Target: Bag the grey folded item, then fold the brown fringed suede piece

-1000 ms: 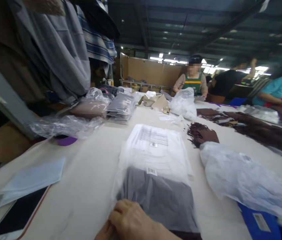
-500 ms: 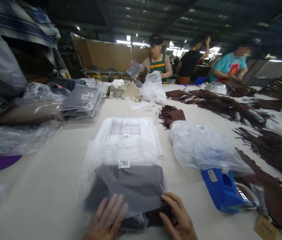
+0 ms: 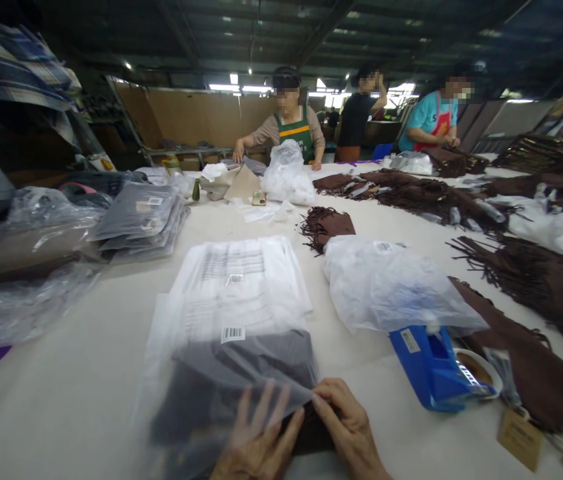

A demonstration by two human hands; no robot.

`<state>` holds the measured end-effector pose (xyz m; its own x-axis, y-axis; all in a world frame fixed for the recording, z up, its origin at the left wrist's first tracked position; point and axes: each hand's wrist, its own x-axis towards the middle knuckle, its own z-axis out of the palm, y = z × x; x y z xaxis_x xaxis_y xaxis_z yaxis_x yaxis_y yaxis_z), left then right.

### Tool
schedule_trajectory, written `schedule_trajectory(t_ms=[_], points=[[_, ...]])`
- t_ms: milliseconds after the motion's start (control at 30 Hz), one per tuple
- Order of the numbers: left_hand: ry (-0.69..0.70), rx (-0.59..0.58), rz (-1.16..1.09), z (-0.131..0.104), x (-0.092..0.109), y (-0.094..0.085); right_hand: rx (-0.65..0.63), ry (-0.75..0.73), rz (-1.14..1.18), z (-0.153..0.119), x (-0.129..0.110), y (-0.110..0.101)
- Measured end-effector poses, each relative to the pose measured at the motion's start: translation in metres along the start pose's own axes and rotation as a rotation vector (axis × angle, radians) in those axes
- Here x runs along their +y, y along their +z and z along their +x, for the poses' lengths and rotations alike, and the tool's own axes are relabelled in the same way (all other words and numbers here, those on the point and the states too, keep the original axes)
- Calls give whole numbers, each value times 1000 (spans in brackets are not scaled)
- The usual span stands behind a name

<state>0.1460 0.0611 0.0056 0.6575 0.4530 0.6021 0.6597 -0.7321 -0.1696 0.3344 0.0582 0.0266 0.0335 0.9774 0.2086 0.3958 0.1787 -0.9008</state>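
A frosted plastic bag (image 3: pixel 201 373) with a dark, folded brown fabric item (image 3: pixel 314 427) in it lies on the table in front of me. A barcode sticker (image 3: pixel 232 334) is on the bag. My left hand (image 3: pixel 261 433) is at the bag's near edge, its fingers spread and seen through the film, so they are under the top layer. At the near right corner my right hand (image 3: pixel 346 420) pinches the edge of the film between thumb and forefinger. Just beyond lies a stack of white plastic bags (image 3: pixel 246 280) with barcodes.
To the right are a blue tape dispenser (image 3: pixel 426 373), a crumpled plastic bag (image 3: pixel 391 287) and fringed brown fabric pieces (image 3: pixel 526 360). Packed grey bags (image 3: pixel 136 213) are stacked at left. Across the table a person in a green apron (image 3: pixel 294 133) stands; other people are beyond.
My left hand has moved right, and its fingers have gone from on top of the bag to under its film. My right hand has closed on the film's edge. The view has shifted right.
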Motion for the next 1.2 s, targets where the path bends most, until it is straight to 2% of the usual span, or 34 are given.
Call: schedule_trajectory(t_ms=[67,133,233,333,467,633,733,800,867,967,1067,1200], points=[[-15,-24,28,-2,1,1,1,21,25,4,-2,-5],[-38,-35,39,-5,0,4,-33,-31,-29,5,0,-11],[-94,-20,37,-6,-6,13,-68,-224,-182,-1,10,-15],[-145,21,66,-3,-15,23,19,-397,-267,-10,21,-11],[-101,142,117,5,-23,34,96,-576,-366,-10,21,-3],[-69,83,143,2,-24,41,48,-653,-461,-2,11,1],[-34,91,189,-5,-29,41,-67,-658,-505,-3,7,1],[-19,34,222,-8,-35,39,-174,-632,-468,0,5,-3],[-46,-16,227,-7,-41,37,-218,-573,-389,7,2,-10],[-80,-31,204,-4,-48,39,-183,-439,-270,18,2,-23],[-41,39,208,-2,-53,42,-179,-324,-304,18,12,-29],[16,52,84,5,-51,30,-128,-335,-453,5,33,-25]])
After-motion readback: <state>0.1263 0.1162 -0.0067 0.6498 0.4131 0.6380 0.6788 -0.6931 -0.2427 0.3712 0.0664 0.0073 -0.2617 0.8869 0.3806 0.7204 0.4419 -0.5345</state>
